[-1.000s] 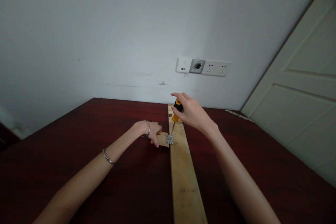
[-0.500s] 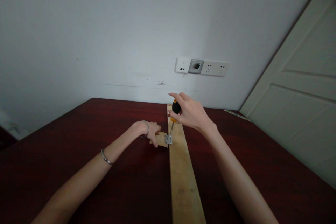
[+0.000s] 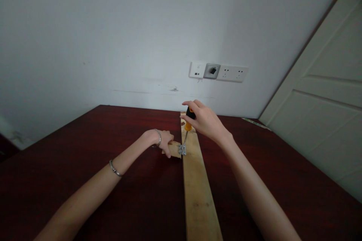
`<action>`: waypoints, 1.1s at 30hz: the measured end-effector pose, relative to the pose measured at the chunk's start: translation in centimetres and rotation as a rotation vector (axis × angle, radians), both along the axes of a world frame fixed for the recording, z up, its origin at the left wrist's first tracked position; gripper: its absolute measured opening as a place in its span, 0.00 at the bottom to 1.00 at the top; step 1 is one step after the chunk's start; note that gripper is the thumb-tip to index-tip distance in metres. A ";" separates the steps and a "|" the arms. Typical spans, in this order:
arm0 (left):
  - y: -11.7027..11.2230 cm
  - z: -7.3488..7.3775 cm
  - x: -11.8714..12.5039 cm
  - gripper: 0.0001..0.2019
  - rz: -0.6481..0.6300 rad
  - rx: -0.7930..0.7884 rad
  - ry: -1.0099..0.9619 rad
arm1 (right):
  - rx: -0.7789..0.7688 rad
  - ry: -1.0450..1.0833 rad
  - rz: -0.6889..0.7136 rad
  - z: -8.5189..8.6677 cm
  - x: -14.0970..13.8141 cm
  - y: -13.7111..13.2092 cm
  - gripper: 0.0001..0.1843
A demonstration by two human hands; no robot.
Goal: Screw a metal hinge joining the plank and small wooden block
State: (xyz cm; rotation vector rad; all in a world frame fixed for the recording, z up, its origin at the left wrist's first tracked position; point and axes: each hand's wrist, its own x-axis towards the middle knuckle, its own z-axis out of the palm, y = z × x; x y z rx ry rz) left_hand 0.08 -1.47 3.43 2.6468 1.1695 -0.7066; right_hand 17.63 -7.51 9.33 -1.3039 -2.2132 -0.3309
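Note:
My right hand [image 3: 205, 118] grips the black and yellow handle of a screwdriver [image 3: 188, 125], which stands nearly upright with a slight tilt. Its tip meets the right leaf of a small metal hinge [image 3: 182, 150]; any screw there is too small to make out. The hinge bridges a long wooden plank [image 3: 198, 184] and a short wooden block [image 3: 175, 150] that butts against the plank's left edge. My left hand [image 3: 166, 142] is closed on the short block, thumb on the near side and fingers over the far side.
Both wood pieces lie on a dark red tabletop [image 3: 135, 196]. A white wall [image 3: 141, 45] rises behind it, with socket plates [image 3: 232, 73] above the table's back edge. At the right is a pale panelled door [image 3: 325, 101]. A thin strip [image 3: 256, 123] lies at the back right edge.
The fingers of my right hand have shifted slightly on the screwdriver's handle, and more of its yellow lower part shows. My left hand, the block and the plank stay put.

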 end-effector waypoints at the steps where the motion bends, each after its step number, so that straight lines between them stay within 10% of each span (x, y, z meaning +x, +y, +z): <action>1: 0.0 0.0 0.0 0.34 0.001 0.001 -0.003 | 0.004 0.013 0.023 0.0 0.0 0.1 0.22; 33: 0.0 -0.1 0.1 0.35 -0.026 0.022 0.020 | 0.067 0.124 0.131 -0.7 0.3 1.3 0.29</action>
